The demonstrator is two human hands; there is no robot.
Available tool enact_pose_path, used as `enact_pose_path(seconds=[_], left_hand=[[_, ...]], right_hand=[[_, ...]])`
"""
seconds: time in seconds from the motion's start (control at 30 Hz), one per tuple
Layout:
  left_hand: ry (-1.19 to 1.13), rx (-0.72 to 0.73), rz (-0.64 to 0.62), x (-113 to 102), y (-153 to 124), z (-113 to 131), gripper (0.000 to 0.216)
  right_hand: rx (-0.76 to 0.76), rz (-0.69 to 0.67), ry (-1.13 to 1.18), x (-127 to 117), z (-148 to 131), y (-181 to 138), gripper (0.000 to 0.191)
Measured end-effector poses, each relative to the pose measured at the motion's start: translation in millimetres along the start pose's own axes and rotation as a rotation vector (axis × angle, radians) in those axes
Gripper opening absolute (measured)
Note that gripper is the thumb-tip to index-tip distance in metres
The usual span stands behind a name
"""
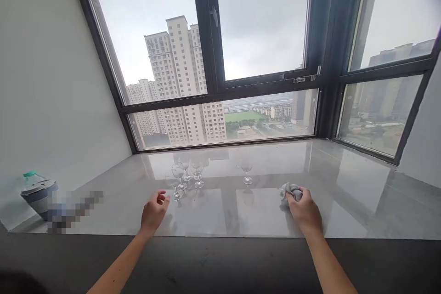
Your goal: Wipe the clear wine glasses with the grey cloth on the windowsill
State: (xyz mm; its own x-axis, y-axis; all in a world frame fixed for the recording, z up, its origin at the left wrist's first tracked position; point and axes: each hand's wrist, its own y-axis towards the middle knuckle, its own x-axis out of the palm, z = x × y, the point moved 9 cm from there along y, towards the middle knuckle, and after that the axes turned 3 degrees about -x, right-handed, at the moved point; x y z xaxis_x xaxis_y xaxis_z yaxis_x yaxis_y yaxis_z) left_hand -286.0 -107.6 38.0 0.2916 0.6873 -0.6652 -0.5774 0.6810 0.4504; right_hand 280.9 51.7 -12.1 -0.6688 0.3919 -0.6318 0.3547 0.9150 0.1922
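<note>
My left hand [154,211] hovers over the glossy grey sill [262,211], fingers loosely curled and apart, holding nothing. It is just short of the nearest wine glass [173,186] in a cluster of several clear wine glasses [188,172]. One more wine glass [246,172] stands alone to the right of the cluster. My right hand [305,211] is closed on a crumpled grey cloth [288,191] that rests on the sill.
A large dark-framed window [213,55] rises behind the sill, with a handle on its middle post. A white wall closes the left side. At the far left stand a green-capped bottle [31,177] and a round container [37,197]. A dark edge runs along the sill's front.
</note>
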Motion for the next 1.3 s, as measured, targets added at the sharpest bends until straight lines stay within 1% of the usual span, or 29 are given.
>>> enact_pose_path(seconds=[0.07, 0.1, 0.17, 0.27, 0.47, 0.7, 0.83, 1.17, 1.3], left_hand=[[0.108, 0.03, -0.048, 16.3, 7.5, 0.3, 0.049], [0.188, 0.056, -0.068, 25.2, 9.0, 2.1, 0.053], [0.349, 0.061, -0.093, 39.6, 9.1, 2.1, 0.061], [0.507, 0.038, -0.127, 50.2, 5.3, -0.9, 0.064], [0.568, 0.124, -0.133, 49.4, -1.9, 8.5, 0.058], [0.512, 0.095, -0.181, 54.1, 1.6, 4.0, 0.054], [0.475, 0.106, -0.192, 56.9, 2.0, 0.9, 0.053], [0.523, 0.09, -0.189, 53.0, -3.3, 9.0, 0.049], [0.522, 0.077, -0.198, 52.8, -4.3, 8.9, 0.049]], right_hand=[[-0.011, -0.006, 0.014, 1.7, -0.3, -0.4, 0.045], [-0.019, -0.009, 0.024, 2.4, -0.8, -0.6, 0.043], [-0.036, -0.001, 0.044, 2.8, -1.9, -0.8, 0.041], [-0.043, 0.031, 0.056, 1.5, -2.2, -0.8, 0.038], [-0.045, 0.048, 0.1, 2.7, -2.5, -1.2, 0.035], [-0.034, 0.044, 0.126, 5.9, 0.5, -1.6, 0.038], [-0.04, 0.052, 0.144, 6.5, 1.7, -0.8, 0.041], [-0.048, 0.018, 0.12, 14.5, 7.3, 5.8, 0.05], [-0.053, 0.022, 0.121, 16.6, 8.3, 8.0, 0.047]])
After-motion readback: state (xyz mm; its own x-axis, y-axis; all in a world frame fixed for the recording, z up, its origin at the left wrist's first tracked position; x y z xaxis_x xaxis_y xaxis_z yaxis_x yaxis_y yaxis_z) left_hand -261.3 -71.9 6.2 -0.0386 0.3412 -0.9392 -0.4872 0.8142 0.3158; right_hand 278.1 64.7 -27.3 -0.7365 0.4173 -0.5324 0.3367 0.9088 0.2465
